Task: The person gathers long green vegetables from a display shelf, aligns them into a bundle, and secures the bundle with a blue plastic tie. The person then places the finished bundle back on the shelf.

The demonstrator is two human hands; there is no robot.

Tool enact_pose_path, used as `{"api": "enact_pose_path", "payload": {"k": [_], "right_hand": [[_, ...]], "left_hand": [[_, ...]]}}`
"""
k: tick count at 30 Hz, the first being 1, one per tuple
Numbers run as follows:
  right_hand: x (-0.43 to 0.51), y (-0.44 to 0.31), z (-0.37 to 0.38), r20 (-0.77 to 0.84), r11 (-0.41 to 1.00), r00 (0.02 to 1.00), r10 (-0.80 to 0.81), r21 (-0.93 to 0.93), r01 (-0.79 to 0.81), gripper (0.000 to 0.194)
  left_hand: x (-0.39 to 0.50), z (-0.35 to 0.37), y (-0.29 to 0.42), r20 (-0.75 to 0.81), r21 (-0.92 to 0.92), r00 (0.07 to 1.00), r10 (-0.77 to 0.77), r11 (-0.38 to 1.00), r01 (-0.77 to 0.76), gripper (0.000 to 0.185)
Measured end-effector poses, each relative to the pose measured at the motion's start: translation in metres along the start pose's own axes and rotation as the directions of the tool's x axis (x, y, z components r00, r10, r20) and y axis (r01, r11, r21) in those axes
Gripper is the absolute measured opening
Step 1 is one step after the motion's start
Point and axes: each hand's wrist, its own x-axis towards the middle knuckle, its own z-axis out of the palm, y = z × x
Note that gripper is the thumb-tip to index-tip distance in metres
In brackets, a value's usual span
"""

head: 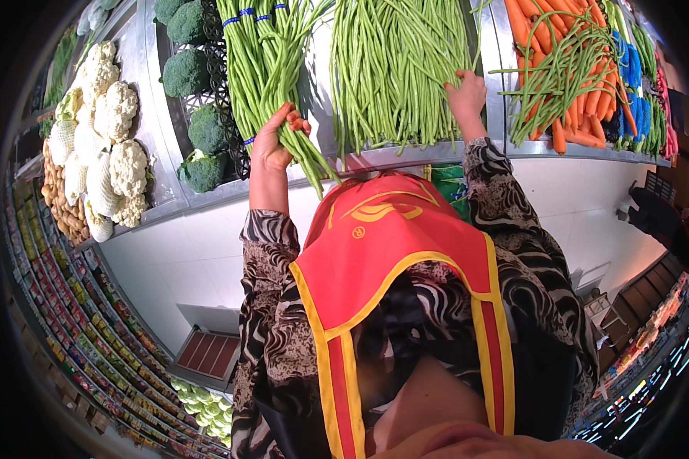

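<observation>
My left hand (pixel 278 135) is closed around a handful of green long beans (pixel 307 152), whose lower ends hang over the front edge of the metal display counter (pixel 390 156). Behind that hand lie long bean bundles (pixel 252 69) tied with blue bands. A wide pile of loose long beans (pixel 396 74) spreads between my hands. At the right edge of this pile is my right hand (pixel 467 100), its fingers curled and touching the beans. Whether it grips any of them cannot be made out.
Broccoli heads (pixel 185 73) sit in a black crate left of the bundles, with cauliflowers (pixel 127 166) beyond. To the right, green beans (pixel 562 80) lie over carrots (pixel 594 106). Packed shelves (pixel 80 287) stand at lower left. A person in dark clothing (pixel 660 218) is at far right.
</observation>
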Motion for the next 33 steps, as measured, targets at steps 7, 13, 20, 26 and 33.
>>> {"api": "enact_pose_path", "payload": {"k": [7, 13, 20, 26, 33], "right_hand": [[-0.006, -0.044, 0.007, 0.149, 0.949, 0.987, -0.063, 0.316, 0.013, 0.014], [-0.010, -0.076, 0.020, 0.301, 0.997, 0.951, -0.069, 0.000, 0.072, 0.025], [0.002, -0.070, 0.016, 0.449, 0.999, 0.893, -0.038, -0.003, 0.044, 0.033], [-0.046, -0.107, -0.024, 0.845, 0.721, 0.494, -0.207, 0.473, -0.507, 0.013], [-0.111, -0.143, -0.008, 0.780, 0.743, 0.545, -0.307, 0.555, -0.375, 0.032]], "left_hand": [[0.003, 0.002, -0.005, -0.041, 0.028, 0.999, 0.009, 1.000, -0.008, 0.012], [0.007, 0.000, -0.009, -0.030, 0.031, 0.999, -0.026, 0.999, 0.026, 0.011], [0.005, 0.004, -0.014, -0.053, 0.022, 0.998, -0.032, 0.999, 0.033, 0.015], [0.013, 0.004, -0.022, -0.213, 0.256, 0.972, -0.097, 0.955, 0.152, 0.019], [0.015, 0.023, -0.043, -0.132, 0.557, 0.991, -0.025, 0.825, 0.095, 0.023]]}}
